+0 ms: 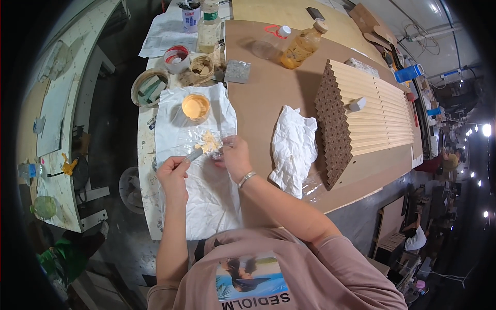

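My left hand [173,178] is closed on a small grey flat scraper [194,154], its blade reaching the edge of a pale cream paste [208,141]. The paste lies smeared on a piece of clear plastic film [194,135], over a white cloth [204,206]. On the paste's right side, my right hand [236,157] has its fingers closed on the film's crumpled edge. A round tub with orange-cream contents [196,107] stands on the cloth just beyond the paste.
Right of the cloth sit a crumpled white rag [293,150] and a ridged wooden piece [369,111] with a grey block on it. Farther back are an amber bottle [305,45], a clear bottle [208,28] and several used tubs, one of them a round bowl [150,88].
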Motion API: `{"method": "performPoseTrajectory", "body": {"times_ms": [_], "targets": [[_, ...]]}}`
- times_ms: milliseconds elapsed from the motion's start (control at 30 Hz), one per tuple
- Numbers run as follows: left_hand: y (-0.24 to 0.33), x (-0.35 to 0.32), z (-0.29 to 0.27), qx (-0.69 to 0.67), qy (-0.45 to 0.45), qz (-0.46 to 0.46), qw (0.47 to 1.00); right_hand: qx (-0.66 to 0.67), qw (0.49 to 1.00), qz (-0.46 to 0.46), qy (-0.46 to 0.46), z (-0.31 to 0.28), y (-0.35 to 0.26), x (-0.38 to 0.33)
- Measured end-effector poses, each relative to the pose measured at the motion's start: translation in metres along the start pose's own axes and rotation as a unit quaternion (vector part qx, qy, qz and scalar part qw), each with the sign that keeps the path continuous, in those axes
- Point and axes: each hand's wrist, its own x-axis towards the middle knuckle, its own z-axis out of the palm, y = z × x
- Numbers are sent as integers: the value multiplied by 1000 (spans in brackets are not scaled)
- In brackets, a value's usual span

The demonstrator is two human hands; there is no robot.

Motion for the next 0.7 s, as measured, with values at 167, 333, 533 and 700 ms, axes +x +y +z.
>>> {"method": "performPoseTrajectory", "body": {"times_ms": [167,333,533,700], "targets": [[13,-3,8,37,-29,59,997,12,1000,15,-21,-3,-4,-2],[1,7,5,64,-40,50,996,39,999,19,-30,-4,-5,-4],[9,7,12,60,-50,52,996,38,999,8,-24,-4,-9,-6],[1,10,12,82,-56,69,993,58,998,25,-29,-4,-9,-6]]}}
